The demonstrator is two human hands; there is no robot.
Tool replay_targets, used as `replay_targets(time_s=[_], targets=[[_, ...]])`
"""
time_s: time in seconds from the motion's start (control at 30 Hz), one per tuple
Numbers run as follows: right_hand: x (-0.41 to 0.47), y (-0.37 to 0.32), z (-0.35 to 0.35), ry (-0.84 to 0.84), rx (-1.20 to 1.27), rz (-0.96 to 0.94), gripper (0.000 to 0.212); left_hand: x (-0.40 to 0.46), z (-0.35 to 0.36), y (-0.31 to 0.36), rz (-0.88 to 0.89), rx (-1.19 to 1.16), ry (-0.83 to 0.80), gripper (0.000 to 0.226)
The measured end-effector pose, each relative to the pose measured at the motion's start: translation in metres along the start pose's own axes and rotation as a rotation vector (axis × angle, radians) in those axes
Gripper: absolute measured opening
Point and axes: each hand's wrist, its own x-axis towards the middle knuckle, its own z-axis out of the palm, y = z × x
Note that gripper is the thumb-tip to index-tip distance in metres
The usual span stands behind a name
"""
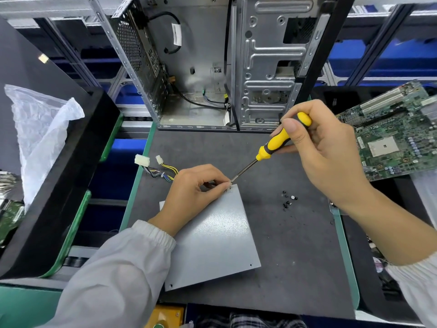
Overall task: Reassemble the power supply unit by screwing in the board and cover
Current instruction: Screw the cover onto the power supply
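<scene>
Hands: right (324, 150) grips glossy yellow screwdriver (276, 145); left (194, 192) perhaps pinching screw.

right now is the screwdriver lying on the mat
No, the right hand grips the yellow-handled screwdriver, its tip at the far corner of the grey cover.

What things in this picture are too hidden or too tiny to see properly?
Head view only:
- The screw at the screwdriver tip: hidden by the left hand fingertips.
- The power supply's inside: covered by its grey cover.
- The loose screws on the mat: too small to count or tell apart.
- The motherboard: cut off by the right edge.
- The wire bundle: its end vanishes under the left hand.
</scene>
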Motion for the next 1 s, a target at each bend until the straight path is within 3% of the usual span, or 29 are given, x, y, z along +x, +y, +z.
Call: replay_targets(time_s=[0.57,0.77,1.0], targets=[[0.000,-0.001,0.004,-0.042,-0.056,-0.096,0.022,0.000,0.001,-0.002,0.014,0.016,-0.023,0.004],[0.010,-0.012,0.014,-0.109,-0.192,-0.188,0.024,0.003,0.001,-0.004,-0.072,-0.046,-0.072,0.001],[0.014,-0.017,0.013,-0.179,-0.252,-0.208,0.027,-0.001,-0.004,-0.006,-0.185,-0.125,-0.153,0.019]])
